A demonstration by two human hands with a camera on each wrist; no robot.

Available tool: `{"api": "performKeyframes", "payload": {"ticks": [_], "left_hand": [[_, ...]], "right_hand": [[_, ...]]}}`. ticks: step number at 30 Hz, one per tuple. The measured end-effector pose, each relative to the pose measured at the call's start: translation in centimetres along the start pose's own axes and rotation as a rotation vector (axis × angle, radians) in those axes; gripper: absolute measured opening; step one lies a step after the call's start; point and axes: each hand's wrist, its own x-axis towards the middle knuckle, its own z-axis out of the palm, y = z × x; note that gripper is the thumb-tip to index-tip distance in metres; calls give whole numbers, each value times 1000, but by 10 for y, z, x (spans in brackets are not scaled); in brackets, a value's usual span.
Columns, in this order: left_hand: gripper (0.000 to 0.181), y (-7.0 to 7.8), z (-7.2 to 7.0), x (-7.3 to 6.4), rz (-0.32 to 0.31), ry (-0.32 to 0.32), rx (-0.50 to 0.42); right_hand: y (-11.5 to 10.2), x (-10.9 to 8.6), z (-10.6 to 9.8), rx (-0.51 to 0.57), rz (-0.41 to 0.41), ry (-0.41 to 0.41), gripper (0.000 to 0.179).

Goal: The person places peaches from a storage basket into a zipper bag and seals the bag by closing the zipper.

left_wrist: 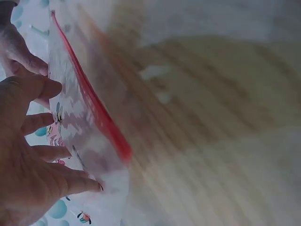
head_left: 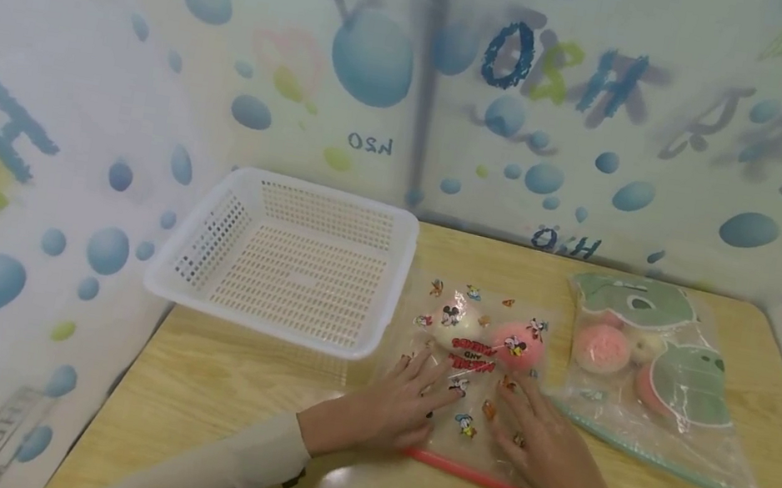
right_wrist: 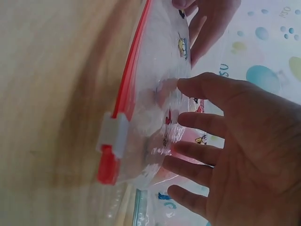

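Note:
A clear zip bag [head_left: 481, 405] printed with small cartoon figures lies on the table between both hands. Its red slider strip [head_left: 470, 473] runs along the near edge, with a white slider [right_wrist: 113, 134] at one end. Inside, toward the far side, are a pale round fruit [head_left: 458, 326] and a pink one [head_left: 521, 349]. My left hand [head_left: 386, 403] rests on the bag's left part, fingers spread. On the right part my right hand [head_left: 546, 448] touches the film, its fingers extended and apart in the right wrist view.
A white slotted plastic basket [head_left: 272, 327] stands at the back left. To the right lies another clear zip bag [head_left: 693, 458] with green animal prints, a teal strip and several round pink and pale fruits. The wooden table [head_left: 218, 387] meets patterned walls behind and at left.

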Motion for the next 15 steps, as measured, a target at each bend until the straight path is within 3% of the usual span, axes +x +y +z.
{"api": "performKeyframes", "payload": {"ticks": [5, 15], "left_hand": [[63, -3, -1, 14, -77, -23, -15], [66, -14, -2, 40, -161, -85, 16]], "right_hand": [[7, 12, -3, 10, 39, -58, 52], [20, 34, -4, -38, 136, -155, 56]]}}
